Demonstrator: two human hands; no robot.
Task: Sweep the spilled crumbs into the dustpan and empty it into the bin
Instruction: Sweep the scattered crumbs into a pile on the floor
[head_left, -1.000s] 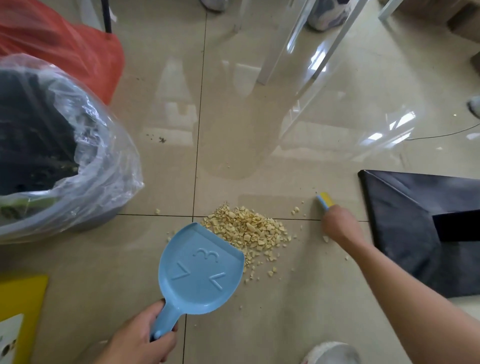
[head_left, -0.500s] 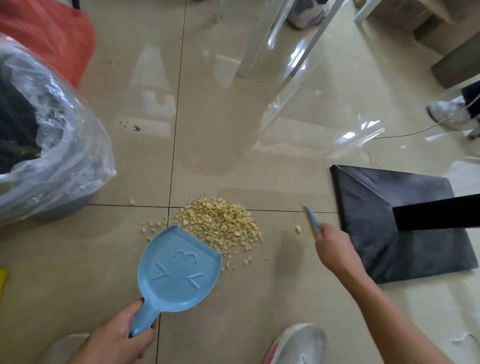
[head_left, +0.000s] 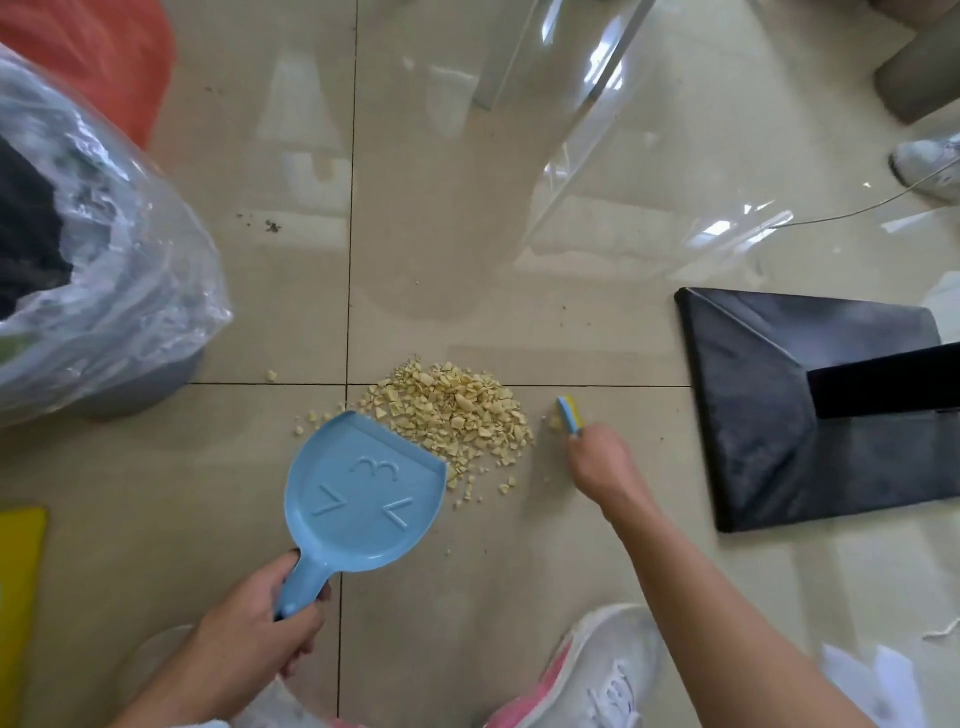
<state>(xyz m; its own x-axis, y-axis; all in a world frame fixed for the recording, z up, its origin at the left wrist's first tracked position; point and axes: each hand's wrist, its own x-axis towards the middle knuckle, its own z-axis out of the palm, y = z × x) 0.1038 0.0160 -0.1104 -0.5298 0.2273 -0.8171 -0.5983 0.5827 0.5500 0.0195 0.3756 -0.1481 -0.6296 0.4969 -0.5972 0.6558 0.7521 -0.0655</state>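
Left hand (head_left: 260, 618) clamps the dustpan (head_left: 363, 488) at the crumbs' (head_left: 452, 410) near edge; right hand (head_left: 597, 457) grips the brush (head_left: 569, 413) beyond them. A hard stroke could scatter crumbs past the pan.

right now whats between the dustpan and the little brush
In the head view, the crumb pile lies between the blue dustpan and the brush held in the right hand.

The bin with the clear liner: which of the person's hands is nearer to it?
Left. The left hand grips the dustpan handle below and right of the bin; the right hand is farther right, beyond the crumbs.
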